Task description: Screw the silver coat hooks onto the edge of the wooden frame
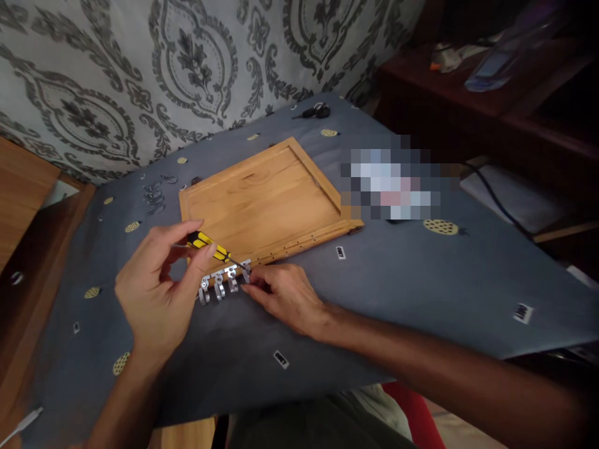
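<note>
Under a patterned wall, a grey-blue dotted cloth [421, 280] is spread. A yellow-and-black screwdriver [210, 247] is gripped in the curled left hand [159, 290]. Its tip is set on the end one of the silver metal hooks [224, 279], which is pinched by the right hand [285, 298] at the near edge of the pale wooden board [266, 199]. Screw-driving seems to be in hand, and a firmly seated tip is called for.

left hand [154, 293] bare | right hand [285, 298] bare | forearms bare | olive-grey garment [322, 418] at lap

Low in the frame's centre, the left hand [156, 293] is gripping a yellow-handled screwdriver [211, 248], its tip meeting a metal hook [246, 269] the right hand [285, 296] is pinching against the wooden board [266, 202].
</note>
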Action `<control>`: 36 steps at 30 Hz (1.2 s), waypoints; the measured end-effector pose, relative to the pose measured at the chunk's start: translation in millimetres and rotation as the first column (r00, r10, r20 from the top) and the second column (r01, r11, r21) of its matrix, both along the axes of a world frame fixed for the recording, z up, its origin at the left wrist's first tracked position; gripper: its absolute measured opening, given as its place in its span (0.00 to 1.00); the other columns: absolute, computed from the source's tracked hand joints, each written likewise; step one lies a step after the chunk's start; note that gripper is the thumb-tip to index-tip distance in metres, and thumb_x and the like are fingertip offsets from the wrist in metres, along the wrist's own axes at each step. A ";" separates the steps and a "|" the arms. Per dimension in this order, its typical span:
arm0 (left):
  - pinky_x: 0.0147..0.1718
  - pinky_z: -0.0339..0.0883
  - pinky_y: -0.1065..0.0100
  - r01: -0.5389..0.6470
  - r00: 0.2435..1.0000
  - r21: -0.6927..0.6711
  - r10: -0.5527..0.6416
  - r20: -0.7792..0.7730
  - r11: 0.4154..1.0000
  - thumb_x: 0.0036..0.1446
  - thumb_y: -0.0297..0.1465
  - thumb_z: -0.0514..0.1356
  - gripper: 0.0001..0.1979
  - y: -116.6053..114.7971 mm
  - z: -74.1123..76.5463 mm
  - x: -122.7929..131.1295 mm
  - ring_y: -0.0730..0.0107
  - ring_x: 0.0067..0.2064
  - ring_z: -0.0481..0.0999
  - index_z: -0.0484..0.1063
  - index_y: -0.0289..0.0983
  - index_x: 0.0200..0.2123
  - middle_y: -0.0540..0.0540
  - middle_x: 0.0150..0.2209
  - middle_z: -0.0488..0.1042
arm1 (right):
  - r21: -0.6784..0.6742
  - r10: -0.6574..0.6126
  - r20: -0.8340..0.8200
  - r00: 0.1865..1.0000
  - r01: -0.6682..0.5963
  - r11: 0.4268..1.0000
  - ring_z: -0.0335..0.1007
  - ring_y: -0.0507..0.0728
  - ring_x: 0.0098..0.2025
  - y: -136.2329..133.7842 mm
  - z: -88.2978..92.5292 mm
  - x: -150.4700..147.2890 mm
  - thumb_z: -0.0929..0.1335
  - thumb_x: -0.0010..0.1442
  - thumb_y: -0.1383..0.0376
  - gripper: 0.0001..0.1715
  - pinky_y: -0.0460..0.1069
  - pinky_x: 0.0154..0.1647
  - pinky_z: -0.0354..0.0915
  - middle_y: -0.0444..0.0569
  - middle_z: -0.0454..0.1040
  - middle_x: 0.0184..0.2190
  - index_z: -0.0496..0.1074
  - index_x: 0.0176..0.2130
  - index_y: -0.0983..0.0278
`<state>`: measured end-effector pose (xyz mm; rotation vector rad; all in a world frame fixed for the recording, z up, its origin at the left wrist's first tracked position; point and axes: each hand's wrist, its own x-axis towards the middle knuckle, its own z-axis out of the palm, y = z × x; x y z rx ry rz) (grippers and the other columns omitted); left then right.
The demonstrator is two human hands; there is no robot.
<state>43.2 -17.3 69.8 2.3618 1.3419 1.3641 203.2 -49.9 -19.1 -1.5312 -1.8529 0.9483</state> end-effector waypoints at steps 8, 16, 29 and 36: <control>0.33 0.72 0.73 -0.012 1.000 -0.011 0.012 0.007 1.000 0.55 0.28 0.69 0.14 0.5 -0.3 -0.4 0.77 0.31 0.77 0.79 0.44 0.45 0.54 0.36 0.78 | 0.011 -0.004 -0.005 1.000 0.004 1.000 0.72 0.53 0.29 0.2 0.1 0.2 0.71 0.62 0.63 0.07 0.47 0.30 0.57 0.45 0.80 0.27 0.79 0.34 0.63; 0.34 0.74 0.71 -0.059 0.998 -0.010 0.059 0.011 0.998 0.55 0.29 0.68 0.14 -1.4 -1.3 0.4 0.75 0.31 0.79 0.79 0.42 0.46 0.52 0.39 0.80 | 0.012 -0.004 -0.007 1.000 0.004 1.000 0.72 0.52 0.29 0.4 -1.7 -0.9 0.71 0.62 0.62 0.07 0.47 0.30 0.57 0.45 0.79 0.27 0.79 0.34 0.62; 0.33 0.76 0.71 -0.028 0.997 -0.132 0.036 0.061 0.991 0.54 0.31 0.68 0.13 -1.6 -5.3 0.4 0.72 0.35 0.79 0.78 0.43 0.45 0.51 0.37 0.79 | 0.003 0.005 -0.004 1.000 -0.005 1.000 0.72 0.53 0.29 0.8 1.3 0.1 0.71 0.62 0.63 0.07 0.47 0.31 0.57 0.46 0.80 0.27 0.79 0.34 0.63; 0.34 0.76 0.73 -0.013 1.000 -0.114 0.016 0.022 0.993 0.56 0.28 0.67 0.12 -1.3 -5.1 0.0 0.74 0.34 0.79 0.78 0.42 0.45 0.51 0.36 0.79 | 0.003 0.006 0.003 1.000 -0.006 1.000 0.72 0.53 0.30 0.5 0.1 0.2 0.71 0.62 0.62 0.07 0.48 0.31 0.57 0.46 0.80 0.27 0.79 0.34 0.63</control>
